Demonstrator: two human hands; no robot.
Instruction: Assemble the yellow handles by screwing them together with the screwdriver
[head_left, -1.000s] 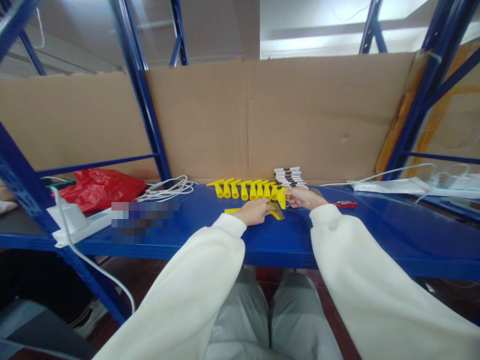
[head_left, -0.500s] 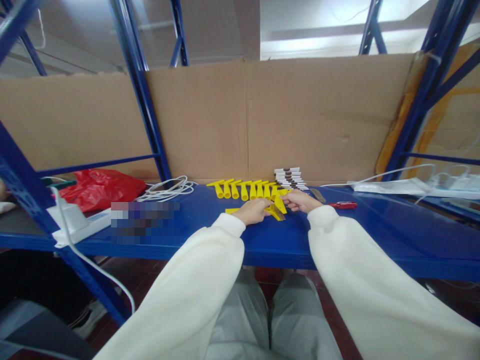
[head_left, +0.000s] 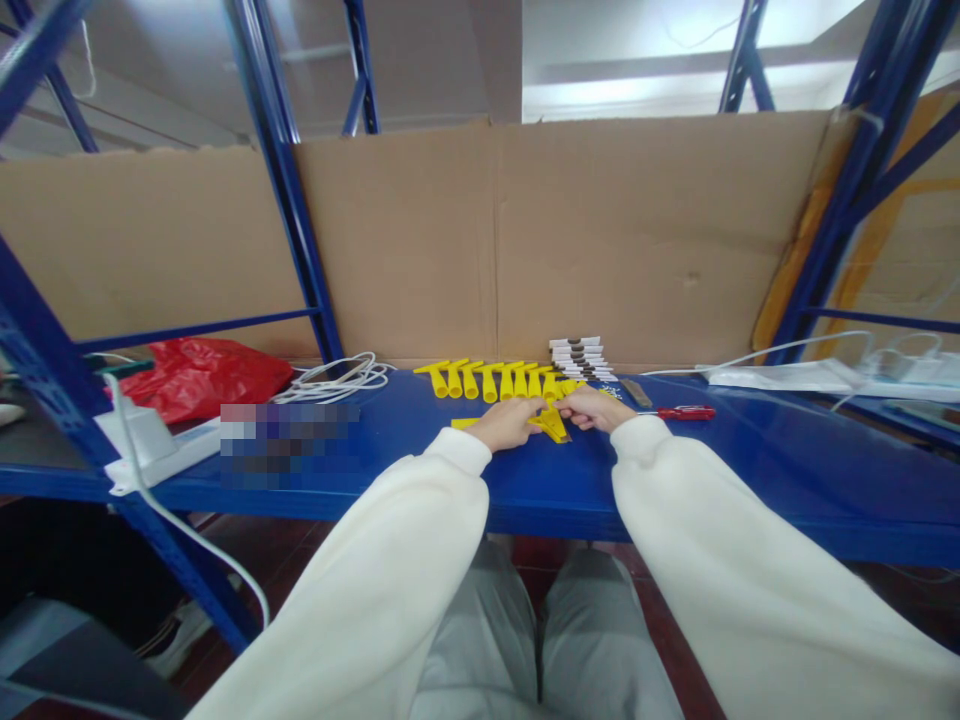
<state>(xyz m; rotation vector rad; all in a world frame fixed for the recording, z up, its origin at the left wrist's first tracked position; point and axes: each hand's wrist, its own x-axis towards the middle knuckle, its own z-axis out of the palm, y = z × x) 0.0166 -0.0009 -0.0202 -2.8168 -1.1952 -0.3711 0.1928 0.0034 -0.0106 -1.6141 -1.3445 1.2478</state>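
My left hand (head_left: 510, 424) is closed on a yellow plastic piece (head_left: 553, 424) above the front of the blue shelf. Close beside it on the right, my right hand (head_left: 592, 408) has its fingers pinched together at the upper end of that piece; what exactly they hold is too small to tell. Behind my hands stretches a row of yellow T-shaped pieces (head_left: 489, 384). Another yellow piece (head_left: 463, 423) lies partly under my left wrist. Near the cardboard is a stack of small white packets (head_left: 581, 360).
A red-handled screwdriver (head_left: 686, 412) lies right of my right hand. On the left are a red plastic bag (head_left: 214, 378), a coiled white cable (head_left: 341, 378) and a power strip (head_left: 180, 440). Cardboard (head_left: 600, 230) stands behind the blue shelf (head_left: 750, 470).
My right hand has moved slightly left, closer to my left hand. The yellow part that stood upright between my hands is now lower and more hidden.
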